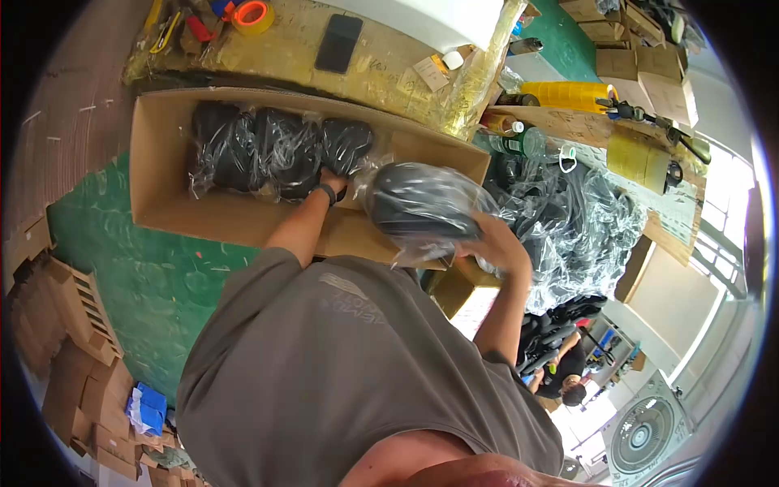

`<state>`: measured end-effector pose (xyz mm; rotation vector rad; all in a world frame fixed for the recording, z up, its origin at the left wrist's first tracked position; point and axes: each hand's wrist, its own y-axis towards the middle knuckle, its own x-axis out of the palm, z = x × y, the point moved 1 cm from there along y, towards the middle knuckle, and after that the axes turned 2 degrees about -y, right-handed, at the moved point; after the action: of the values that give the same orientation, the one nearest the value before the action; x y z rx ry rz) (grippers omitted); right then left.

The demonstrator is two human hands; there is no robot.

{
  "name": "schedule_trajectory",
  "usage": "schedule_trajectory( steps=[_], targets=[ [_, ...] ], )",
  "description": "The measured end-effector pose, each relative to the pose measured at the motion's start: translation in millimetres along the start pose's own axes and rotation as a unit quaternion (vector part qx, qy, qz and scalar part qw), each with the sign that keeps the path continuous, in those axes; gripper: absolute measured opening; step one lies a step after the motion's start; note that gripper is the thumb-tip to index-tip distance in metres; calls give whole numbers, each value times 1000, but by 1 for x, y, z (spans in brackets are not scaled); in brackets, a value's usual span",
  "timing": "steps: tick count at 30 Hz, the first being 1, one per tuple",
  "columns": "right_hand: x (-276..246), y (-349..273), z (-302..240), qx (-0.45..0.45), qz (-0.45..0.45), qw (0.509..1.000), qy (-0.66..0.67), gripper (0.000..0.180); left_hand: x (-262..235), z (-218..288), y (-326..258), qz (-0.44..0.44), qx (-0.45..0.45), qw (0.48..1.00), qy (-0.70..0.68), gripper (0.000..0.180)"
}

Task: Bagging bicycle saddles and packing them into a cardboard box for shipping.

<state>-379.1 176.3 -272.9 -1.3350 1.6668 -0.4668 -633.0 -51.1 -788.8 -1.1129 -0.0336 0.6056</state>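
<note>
Inside a long open cardboard box (182,213) stand several black rounded items in clear plastic bags; one bagged black item (223,146) is at the left end and another bagged item (288,150) beside it. My left hand (331,182) reaches into the box and touches the lower end of the rightmost packed item (347,144); its fingers are mostly hidden. Over the box's right part, my right hand (501,243) grips a larger-looking bagged black item (422,203), tilted and blurred by motion. What kind of item it is cannot be made out.
Beyond the box is a tape-covered bench (300,40) with a phone (339,44), orange tape roll (253,16) and yellow cutter (165,32). More plastic-wrapped black items (568,219) are heaped at right. Another person (568,369) works farther off, near a fan (645,434).
</note>
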Motion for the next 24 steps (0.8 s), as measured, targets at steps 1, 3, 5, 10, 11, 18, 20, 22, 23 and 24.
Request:
schedule_trajectory(
  steps=[1,3,5,10,11,18,20,22,23,24],
  targets=[
    [11,38,-10,-12,-9,996,-88,45,0,1,-5,4,14,1000,14,99],
    [47,120,-9,-81,28,926,-369,40,-2,26,-31,-1,43,998,39,96],
    [85,198,-24,20,-48,899,-435,17,-27,65,-65,-52,53,990,117,96],
    [117,327,56,62,87,946,-307,32,-107,181,-189,-129,268,868,398,76],
    [126,328,30,50,119,939,-318,35,-135,168,-196,-96,331,864,367,71],
    [82,176,-43,-187,241,950,-67,33,-233,134,-275,6,350,887,300,61],
    [33,101,-26,-251,476,838,92,31,-225,128,-280,27,329,892,308,60],
    [-20,15,17,-99,610,773,141,26,-197,126,-272,-9,322,924,205,57],
    [-36,-12,60,-97,704,668,219,23,-170,139,-274,-54,322,931,163,56],
    [-57,-48,102,-55,743,610,271,22,-141,156,-278,-94,317,936,120,55]
  ],
)
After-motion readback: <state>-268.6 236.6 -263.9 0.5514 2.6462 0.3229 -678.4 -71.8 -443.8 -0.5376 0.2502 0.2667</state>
